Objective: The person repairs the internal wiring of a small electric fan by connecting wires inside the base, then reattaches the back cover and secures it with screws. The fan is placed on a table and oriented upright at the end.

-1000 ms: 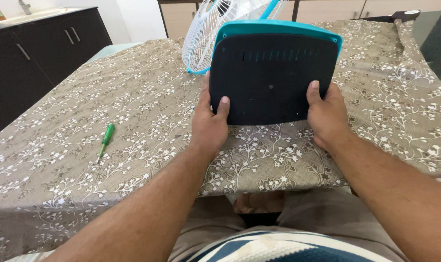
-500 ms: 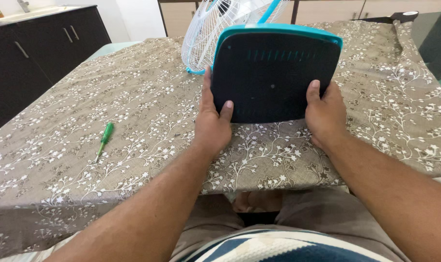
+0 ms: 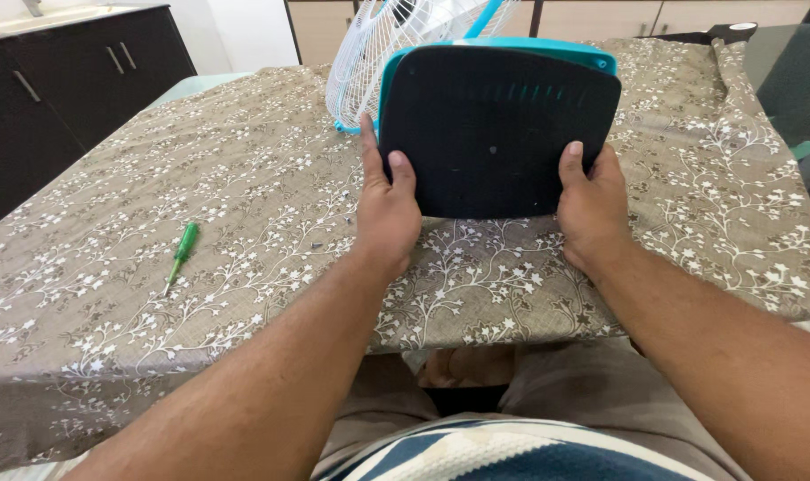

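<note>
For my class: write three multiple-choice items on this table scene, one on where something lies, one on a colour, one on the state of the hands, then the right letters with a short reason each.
1. Where does the screwdriver lie?
A. on the tablecloth, to the left of the left hand
B. on top of the fan base
C. in the right hand

2. What colour is the screwdriver's handle?
A. red
B. green
C. yellow

3. How is the fan base held?
A. by the left hand only
B. by neither hand
C. by both hands, the right hand at its right edge

Answers: 1 A, it lies apart on the cloth; 2 B, the handle is green; 3 C, a thumb presses the dark underside on each side.
</note>
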